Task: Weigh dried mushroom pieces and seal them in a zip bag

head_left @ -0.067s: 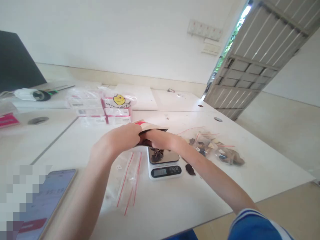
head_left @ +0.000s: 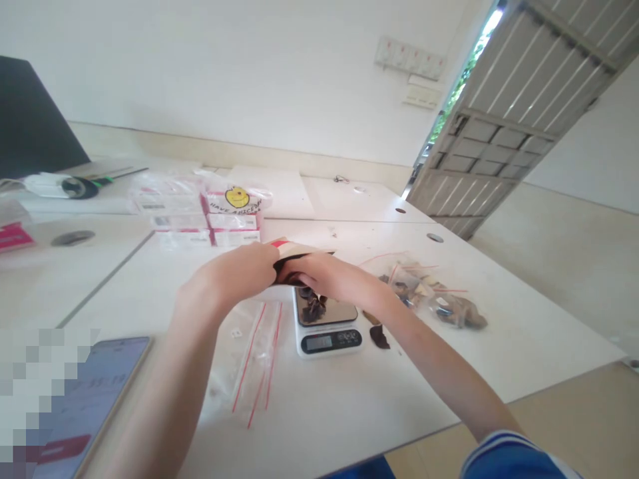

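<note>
Over the rear edge of the kitchen scale (head_left: 330,327), the right hand (head_left: 332,274) has come slightly back out of the mouth of a cream pouch with a red patch (head_left: 295,249), so that more of its thumb side shows than an instant ago. The left hand (head_left: 247,267) is clasped on the pouch's left side and has barely shifted, keeping the dark opening turned toward the person. The right fingertips remain hidden inside, and whether they are pinching anything I cannot tell. With that small withdrawal, slightly more of the dark dried pieces (head_left: 313,307) is uncovered; they lie on the plate, toward its left edge, and look much as they did. My judgement is that the reach into the pouch is easing off while the weighing is unfinished; the display is too blurred to read. The scale stands between the rear seam and the near edge of the white table (head_left: 399,402). Just off its right edge lies a loose dark piece (head_left: 379,337), beside its left edge flat zip bags (head_left: 252,366), and toward the table's right edge filled zip bags (head_left: 458,313).
</note>
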Motion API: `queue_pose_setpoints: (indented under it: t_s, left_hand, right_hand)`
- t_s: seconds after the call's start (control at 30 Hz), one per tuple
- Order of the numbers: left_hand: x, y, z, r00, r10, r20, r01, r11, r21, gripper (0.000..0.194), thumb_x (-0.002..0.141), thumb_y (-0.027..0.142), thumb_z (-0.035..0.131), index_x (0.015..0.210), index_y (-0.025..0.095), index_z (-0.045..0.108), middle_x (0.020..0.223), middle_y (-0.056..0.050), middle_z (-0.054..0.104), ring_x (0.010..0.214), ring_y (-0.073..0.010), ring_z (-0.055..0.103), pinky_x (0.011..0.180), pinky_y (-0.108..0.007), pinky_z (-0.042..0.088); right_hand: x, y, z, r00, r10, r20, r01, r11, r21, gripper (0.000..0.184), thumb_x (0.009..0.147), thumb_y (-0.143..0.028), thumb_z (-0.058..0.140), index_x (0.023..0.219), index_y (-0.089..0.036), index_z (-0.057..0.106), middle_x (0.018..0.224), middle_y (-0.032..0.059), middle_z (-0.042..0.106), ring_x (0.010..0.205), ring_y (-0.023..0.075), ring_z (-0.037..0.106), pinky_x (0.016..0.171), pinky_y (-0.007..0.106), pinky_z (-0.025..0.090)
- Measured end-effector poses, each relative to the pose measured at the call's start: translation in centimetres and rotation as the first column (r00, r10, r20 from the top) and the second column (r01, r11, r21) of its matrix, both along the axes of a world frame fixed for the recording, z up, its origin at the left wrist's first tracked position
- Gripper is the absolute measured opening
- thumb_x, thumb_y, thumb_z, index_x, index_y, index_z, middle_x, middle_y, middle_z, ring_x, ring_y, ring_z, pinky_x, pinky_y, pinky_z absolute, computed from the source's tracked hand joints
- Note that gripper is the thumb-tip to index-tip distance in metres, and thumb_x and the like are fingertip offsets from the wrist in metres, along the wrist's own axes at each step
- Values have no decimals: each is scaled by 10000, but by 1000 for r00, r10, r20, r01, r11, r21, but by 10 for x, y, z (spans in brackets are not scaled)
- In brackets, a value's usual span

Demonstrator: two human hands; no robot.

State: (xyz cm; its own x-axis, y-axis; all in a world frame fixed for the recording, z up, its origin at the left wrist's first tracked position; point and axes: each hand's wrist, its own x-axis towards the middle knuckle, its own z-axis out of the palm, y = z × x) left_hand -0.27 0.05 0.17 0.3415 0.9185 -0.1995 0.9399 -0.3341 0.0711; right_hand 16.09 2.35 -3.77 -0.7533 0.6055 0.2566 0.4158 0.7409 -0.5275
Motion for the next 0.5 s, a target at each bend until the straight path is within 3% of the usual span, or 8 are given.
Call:
queue_pose_setpoints:
  t_s: [0.07,0.13,0.2,0.33,0.4,0.5]
  left_hand:
    - [-5,2,0,1000,-24,4,23,999,44,335,786,78,332,840,158,652,848,-110,699,723,-225,630,649,-306,410]
    - [-11,4,0,999,-27,43,25,998,58,348,808,99,313,873,162,649,932,-115,702,806,-231,633,696,-314,418]
    - [-16,7,0,1000,7,31,-8,999,36,333,831,126,312,876,155,641,987,-123,699,849,-234,631,709,-316,420]
    - [-19,10,3,998,49,-43,-48,999,19,297,858,157,329,844,163,626,966,-96,703,824,-215,631,693,-292,418]
    - [-17,8,4,997,60,-49,-58,998,28,298,865,165,326,849,172,624,957,-84,703,810,-206,631,698,-284,421]
    - [-14,5,5,997,61,-43,-59,997,42,309,859,173,322,836,175,629,941,-83,701,790,-206,626,710,-290,425]
  right_hand:
    - [24,-19,8,983,-104,-148,102,995,-19,201,882,-109,482,950,-216,637,995,6,692,903,127,651,825,278,501]
    - [49,-33,1,920,-249,-302,207,964,-164,100,885,-216,529,959,-213,596,978,21,688,929,145,657,829,298,510]
    - [72,-39,-22,839,-395,-373,280,903,-327,105,853,-277,575,926,-201,572,963,38,686,913,159,663,817,314,517]
    - [93,-36,-88,736,-618,-276,446,750,-489,226,749,-346,651,884,-182,573,829,33,658,662,155,633,603,299,508]
    - [89,-33,-110,714,-652,-255,510,734,-449,243,742,-332,647,918,-186,564,737,4,629,628,155,610,609,308,503]
    - [77,-29,-121,705,-667,-240,621,744,-245,246,757,-285,635,973,-189,564,790,30,633,743,189,617,694,345,505]
